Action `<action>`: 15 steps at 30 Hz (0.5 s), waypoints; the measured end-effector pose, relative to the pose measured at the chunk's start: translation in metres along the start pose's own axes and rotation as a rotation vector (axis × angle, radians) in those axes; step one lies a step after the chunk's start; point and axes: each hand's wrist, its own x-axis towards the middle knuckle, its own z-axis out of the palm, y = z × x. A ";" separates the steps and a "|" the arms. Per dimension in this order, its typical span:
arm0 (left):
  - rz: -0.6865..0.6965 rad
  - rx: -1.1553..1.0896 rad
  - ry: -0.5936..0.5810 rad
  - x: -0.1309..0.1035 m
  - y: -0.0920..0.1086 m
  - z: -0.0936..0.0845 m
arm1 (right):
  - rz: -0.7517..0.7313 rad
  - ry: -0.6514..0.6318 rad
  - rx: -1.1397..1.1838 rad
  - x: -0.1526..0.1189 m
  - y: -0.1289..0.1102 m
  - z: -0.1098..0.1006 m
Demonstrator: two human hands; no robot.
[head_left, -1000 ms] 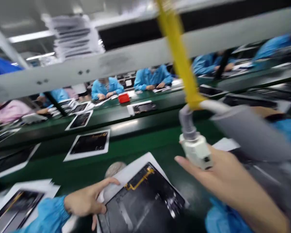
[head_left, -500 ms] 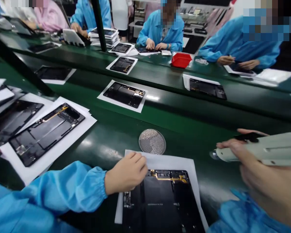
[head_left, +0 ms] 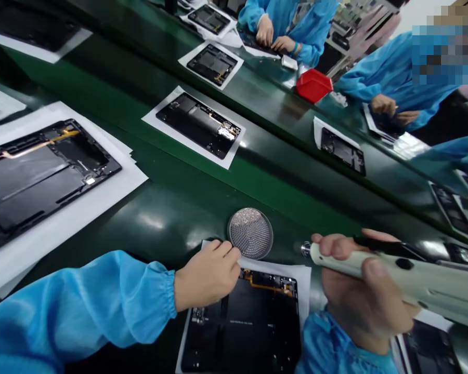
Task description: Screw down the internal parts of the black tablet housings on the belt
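Head camera view, the only one here: the person's left hand [head_left: 206, 274] sits curled, fingers folded in, pressing on the top left corner of an opened tablet chassis [head_left: 245, 327] that lies on a white paper sheet [head_left: 302, 275] right at the near edge of the green conveyor bench [head_left: 171, 208]. The right hand [head_left: 364, 291] is wrapped around a pale electric screwdriver [head_left: 405, 278], thumb on top, the tool lying nearly flat with its metal tip [head_left: 304, 249] pointing left, just beside a round perforated screw tray [head_left: 250, 240] that touches the far edge of the sheet. Judging by that, the screw-picking bit is what's going on, and doing it well probably means tipping the bit down square onto one screw head instead of raking sideways, while the left hand keeps the chassis from sliding on the paper. More opened tablets [head_left: 42, 171] [head_left: 198, 124] lie on sheets further along, there's a red bin [head_left: 314, 84] across the belt, and co-workers in blue smocks work on the far side. Hard to make out: individual screws in the tray are just glitter, the driver's bit is too small to read, the chassis bottom is cut off by the frame, and the right hand hides its right edge.
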 end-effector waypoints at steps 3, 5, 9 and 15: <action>-0.078 0.037 0.054 0.000 0.000 -0.003 | 0.019 -0.059 0.026 -0.006 -0.001 0.009; -0.091 0.056 0.011 0.000 0.001 -0.007 | 0.013 -0.102 0.023 -0.010 -0.001 0.010; -0.036 0.019 -0.228 0.000 0.004 -0.025 | 0.013 -0.184 0.005 -0.015 -0.002 0.013; 0.011 -0.029 -0.198 -0.002 0.014 -0.042 | 0.015 -0.236 0.059 -0.020 0.014 0.026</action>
